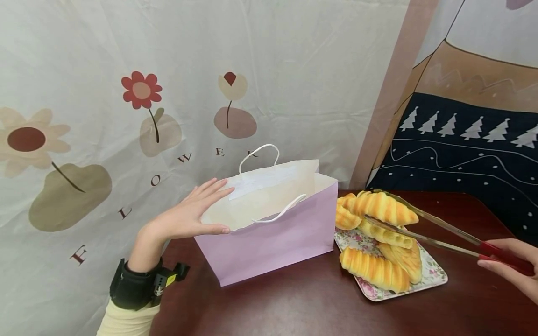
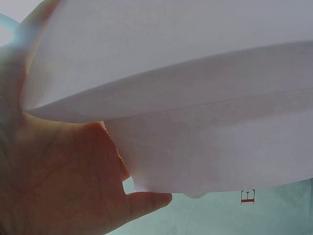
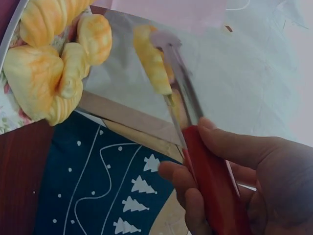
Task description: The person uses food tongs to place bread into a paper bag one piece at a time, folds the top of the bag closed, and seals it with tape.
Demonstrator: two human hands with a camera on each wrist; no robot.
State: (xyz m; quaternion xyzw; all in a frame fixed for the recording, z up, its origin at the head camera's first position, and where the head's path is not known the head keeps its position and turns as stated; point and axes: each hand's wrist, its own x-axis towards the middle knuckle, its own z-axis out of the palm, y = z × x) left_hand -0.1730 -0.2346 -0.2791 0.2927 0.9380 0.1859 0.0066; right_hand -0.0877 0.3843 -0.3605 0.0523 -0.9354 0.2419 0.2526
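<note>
A lilac paper bag [image 1: 277,247] with white cord handles stands on the table, its top gaping. My left hand [image 1: 191,215] lies spread across the left end of its opening, thumb along the front rim and fingers by the back rim. In the left wrist view the bag's side fold sits between thumb and fingers. My right hand [image 1: 514,277] grips red-handled metal tongs [image 1: 445,225]. Between the tong tips is a ridged golden bread roll [image 1: 384,207], raised over a floral plate [image 1: 437,275]. Several other breads [image 1: 374,269] lie on that plate.
The dark red-brown table [image 1: 286,308] runs under the bag and plate. Behind it hangs a pale cloth [image 1: 319,84] printed with flowers and letters. A dark blue panel with white trees [image 1: 454,158] is at the right. The plate sits close by the bag's right side.
</note>
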